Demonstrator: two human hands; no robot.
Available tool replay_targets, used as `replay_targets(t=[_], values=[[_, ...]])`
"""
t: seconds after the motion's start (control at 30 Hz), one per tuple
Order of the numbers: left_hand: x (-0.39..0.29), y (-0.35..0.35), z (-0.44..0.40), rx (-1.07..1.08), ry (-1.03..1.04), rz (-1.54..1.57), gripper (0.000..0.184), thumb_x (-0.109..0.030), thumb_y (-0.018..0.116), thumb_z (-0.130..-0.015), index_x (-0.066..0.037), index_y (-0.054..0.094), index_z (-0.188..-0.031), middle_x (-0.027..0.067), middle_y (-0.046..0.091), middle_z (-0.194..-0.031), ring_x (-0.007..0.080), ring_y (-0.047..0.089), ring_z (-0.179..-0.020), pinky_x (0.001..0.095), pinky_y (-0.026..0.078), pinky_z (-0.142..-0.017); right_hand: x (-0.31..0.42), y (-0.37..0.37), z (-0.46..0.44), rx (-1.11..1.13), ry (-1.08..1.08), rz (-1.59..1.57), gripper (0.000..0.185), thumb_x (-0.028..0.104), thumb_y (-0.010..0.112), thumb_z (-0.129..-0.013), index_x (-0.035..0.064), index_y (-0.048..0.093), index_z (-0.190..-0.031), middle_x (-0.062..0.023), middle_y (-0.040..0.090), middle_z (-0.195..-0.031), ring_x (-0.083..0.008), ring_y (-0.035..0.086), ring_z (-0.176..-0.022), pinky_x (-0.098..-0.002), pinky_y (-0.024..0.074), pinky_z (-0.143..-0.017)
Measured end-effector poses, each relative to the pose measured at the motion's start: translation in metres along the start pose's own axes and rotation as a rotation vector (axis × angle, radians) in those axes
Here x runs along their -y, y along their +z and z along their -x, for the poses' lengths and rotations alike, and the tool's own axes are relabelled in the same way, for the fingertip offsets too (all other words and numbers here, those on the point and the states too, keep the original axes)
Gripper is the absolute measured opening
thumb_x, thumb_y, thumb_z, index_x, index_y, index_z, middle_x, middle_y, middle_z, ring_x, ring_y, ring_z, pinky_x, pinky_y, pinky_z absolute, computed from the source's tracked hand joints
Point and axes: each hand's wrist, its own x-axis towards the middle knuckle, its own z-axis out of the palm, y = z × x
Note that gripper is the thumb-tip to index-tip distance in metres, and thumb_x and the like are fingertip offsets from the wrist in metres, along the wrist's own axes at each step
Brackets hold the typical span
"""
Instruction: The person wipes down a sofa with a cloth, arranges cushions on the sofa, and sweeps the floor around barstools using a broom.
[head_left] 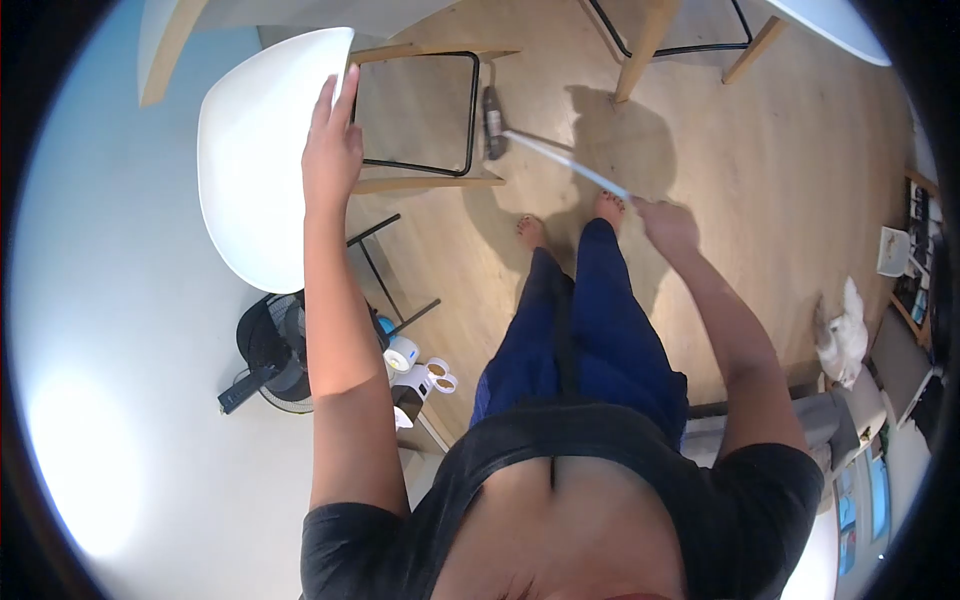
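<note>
My right hand point(668, 226) is closed round the upper end of a thin white handle. The handle slopes down to a dark floor-cleaning head point(494, 124), which lies on the wooden floor beside the black metal frame of a white chair. My left hand point(333, 140) rests on the edge of the white chair point(265, 160), fingers stretched out over its rim. The chair is tipped, with its wooden legs and black frame reaching toward the cleaning head. Whether my left thumb grips the chair's edge is hidden.
A black fan point(275, 350) stands below the chair, near white items point(402, 354) at left. Another chair's wooden leg point(645, 50) is at the top. A white cat point(848, 335) is at the right, near a grey sofa point(815, 425) and shelves point(915, 250). My bare feet are on the floor.
</note>
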Motion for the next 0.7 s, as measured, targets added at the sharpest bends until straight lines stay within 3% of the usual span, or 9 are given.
replay_targets(t=[0.1,0.2,0.27,0.47,0.53,0.57,0.63,0.7], values=[[0.005,0.016,-0.02,-0.051,0.035,0.128,0.068,0.005,0.046,-0.079,-0.026,0.03,-0.137,0.0112,0.038,-0.137,0.0332,0.053,-0.108,0.0383,0.046,-0.086,0.075,0.032,-0.078,0.031,-0.031,-0.025,0.03,0.02,0.039,-0.091,0.0285,0.056,-0.114,-0.009,0.064,-0.093,-0.0277,0.065,-0.082,-0.0409,0.0522,-0.066],[0.001,0.018,-0.017,-0.078,-0.148,0.181,0.068,0.005,0.046,-0.08,-0.021,0.026,-0.139,0.0143,0.043,-0.132,0.0369,0.052,-0.107,0.0408,0.045,-0.087,0.127,0.058,-0.159,0.044,-0.06,-0.028,0.03,0.02,0.038,-0.092,0.029,0.056,-0.114,-0.0079,0.064,-0.094,-0.0264,0.065,-0.084,-0.0399,0.0526,-0.067],[-0.002,0.011,-0.019,0.118,-0.302,0.152,0.066,0.003,0.047,-0.083,-0.021,0.024,-0.14,0.0146,0.041,-0.135,0.036,0.045,-0.117,0.042,0.042,-0.091,0.143,0.078,-0.21,-0.004,-0.116,-0.042,0.03,0.02,0.037,-0.092,0.0295,0.056,-0.114,-0.0075,0.064,-0.094,-0.0258,0.065,-0.085,-0.0391,0.0529,-0.066],[-0.005,0.016,-0.021,0.095,-0.337,0.165,0.066,0.004,0.046,-0.081,-0.02,0.025,-0.14,0.0163,0.045,-0.131,0.0363,0.051,-0.111,0.042,0.045,-0.087,0.141,0.084,-0.271,-0.09,-0.105,-0.101,0.031,0.023,0.036,-0.093,0.0304,0.055,-0.116,-0.0086,0.064,-0.092,-0.0271,0.065,-0.085,-0.0395,0.0531,-0.067],[-0.007,0.014,-0.02,0.119,-0.389,0.191,0.066,0.004,0.045,-0.081,-0.02,0.025,-0.139,0.0163,0.045,-0.13,0.0358,0.053,-0.108,0.0422,0.045,-0.086,0.134,0.089,-0.274,-0.043,-0.012,-0.188,0.031,0.031,0.035,-0.094,0.0291,0.055,-0.118,-0.0116,0.063,-0.097,-0.0288,0.063,-0.091,-0.0433,0.0508,-0.074],[-0.003,0.018,-0.018,0.054,-0.295,0.141,0.066,0.004,0.045,-0.081,-0.02,0.026,-0.139,0.0164,0.047,-0.129,0.0358,0.055,-0.105,0.0418,0.045,-0.085,0.123,0.098,-0.273,-0.031,-0.008,-0.192,0.031,0.031,0.035,-0.094,0.0291,0.055,-0.118,-0.0116,0.063,-0.097,-0.0288,0.063,-0.091,-0.0433,0.0508,-0.074],[-0.004,0.017,-0.018,0.077,-0.3,0.155,0.065,0.004,0.045,-0.081,-0.02,0.026,-0.139,0.0164,0.047,-0.128,0.0357,0.055,-0.105,0.0418,0.045,-0.085,0.092,0.112,-0.269,0.114,0.205,-0.346,0.036,0.025,0.037,-0.092,0.0366,0.045,-0.126,-0.0128,0.058,-0.112,-0.0313,0.059,-0.1,-0.0466,0.0483,-0.081],[-0.005,0.013,-0.017,0.091,-0.307,0.182,0.065,0.004,0.045,-0.082,-0.021,0.025,-0.139,0.0164,0.048,-0.127,0.0357,0.055,-0.105,0.0418,0.046,-0.085,0.058,0.086,-0.206,0.023,0.356,-0.515,0.036,0.029,0.038,-0.092,0.0359,0.045,-0.126,-0.0134,0.058,-0.112,-0.0314,0.059,-0.099,-0.0451,0.0462,-0.083]])
